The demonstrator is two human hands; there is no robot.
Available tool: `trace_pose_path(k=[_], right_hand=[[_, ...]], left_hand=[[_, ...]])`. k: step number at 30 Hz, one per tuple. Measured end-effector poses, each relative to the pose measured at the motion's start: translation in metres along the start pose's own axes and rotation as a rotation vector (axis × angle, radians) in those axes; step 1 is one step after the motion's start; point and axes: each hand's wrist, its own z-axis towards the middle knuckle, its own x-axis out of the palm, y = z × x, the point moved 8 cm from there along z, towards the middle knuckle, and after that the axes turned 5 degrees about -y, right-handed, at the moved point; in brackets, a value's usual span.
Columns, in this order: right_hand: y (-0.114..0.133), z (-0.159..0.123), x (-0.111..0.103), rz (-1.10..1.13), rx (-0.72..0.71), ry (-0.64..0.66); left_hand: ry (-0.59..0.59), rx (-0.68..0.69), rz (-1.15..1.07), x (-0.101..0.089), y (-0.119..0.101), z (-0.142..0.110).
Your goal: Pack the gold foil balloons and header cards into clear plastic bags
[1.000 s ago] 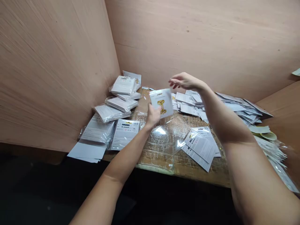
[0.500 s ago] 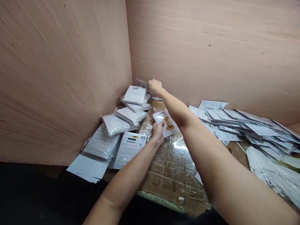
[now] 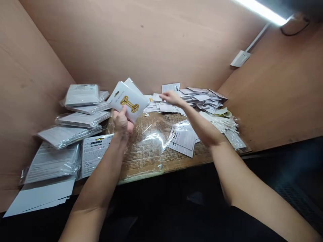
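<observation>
Gold foil-balloon card [image 3: 129,102] is up in your L hand [image 3: 121,122]; your R hand [image 3: 173,98] is the farther one, off to the card's right w/ a clear gap between. Card's long axis, going by the gold figure printed on it, runs roughly L to R, dipping slightly toward your R hand. Whole card is tilted, face turned up toward you, w/ a glossy white surface. L hand is clenched round the card's lower edge, grasping it firmly. Edge of a 2nd sheet [image 3: 131,84] shows behind the card at top; can't tell if it's a separate card.

R hand is released, holding nothing, stretched out flat toward L hand, right at the edge of a loose heap of white cards [image 3: 194,98]; can't tell if it's touching. Nearer you, below R hand: smaller stack of printed cards [image 3: 183,141] on a plastic-film-covered cardboard tabletop [image 3: 141,164]. Left of L hand: plastic-wrapped packs [image 3: 82,95] piled against a wood wall [image 3: 37,67]. Right of R hand, past the heap: white strips in a clear bag [image 3: 223,122].
</observation>
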Motion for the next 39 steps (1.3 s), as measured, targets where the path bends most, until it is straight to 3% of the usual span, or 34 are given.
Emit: trace_pose_path(k=[3,6,8,11,13,14,16,19,21,23,26,27,29,31,34,39], right_hand=[[-0.015,-0.022,0.022,-0.44,0.072,0.035],[-0.016,-0.04,0.026,-0.52,0.055,0.038],[-0.025,-0.049,0.001,-0.512,0.088,-0.01],[-0.038,-0.063,-0.061,-0.489,0.084,-0.101],[-0.032,-0.08,-0.085,-0.49,-0.053,-0.08],[-0.023,-0.092,-0.086,-0.504,-0.142,-0.032],[0.002,-0.127,-0.064,-0.552,-0.322,0.115],[0.035,-0.189,0.001,-0.593,-0.58,0.363],[0.038,-0.217,0.033,-0.565,-0.663,0.463],[0.015,-0.215,0.034,-0.527,-0.509,0.381],[-0.062,-0.194,-0.004,-0.447,0.096,0.126],[-0.088,-0.193,-0.012,-0.397,0.278,0.105],[-0.12,-0.196,-0.012,-0.286,0.475,0.148],[-0.129,-0.198,-0.003,-0.215,0.506,0.183],[-0.123,-0.204,0.011,-0.132,0.493,0.15],[-0.097,-0.221,0.044,0.631,0.546,0.16]], left_hand=[[0.077,0.089,0.056,0.023,-0.034,-0.015],[0.117,0.05,0.132,0.039,-0.053,-0.038],[0.084,0.015,0.185,0.038,-0.06,-0.051],[0.021,-0.012,0.255,0.018,-0.065,-0.069],[-0.028,-0.052,0.295,-0.003,-0.059,-0.082],[-0.055,-0.09,0.311,-0.015,-0.052,-0.091],[-0.111,-0.194,0.332,-0.037,-0.031,-0.117],[-0.167,-0.364,0.356,-0.062,0.01,-0.173],[-0.176,-0.43,0.364,-0.072,0.037,-0.216],[-0.144,-0.457,0.372,-0.077,0.062,-0.253],[-0.051,-0.486,0.402,-0.078,0.095,-0.291],[-0.029,-0.485,0.412,-0.077,0.104,-0.297],[-0.009,-0.46,0.414,-0.071,0.115,-0.299],[-0.018,-0.426,0.407,-0.061,0.122,-0.294],[-0.061,-0.431,0.412,-0.047,0.128,-0.282],[-0.105,-0.464,0.404,-0.038,0.128,-0.274]])
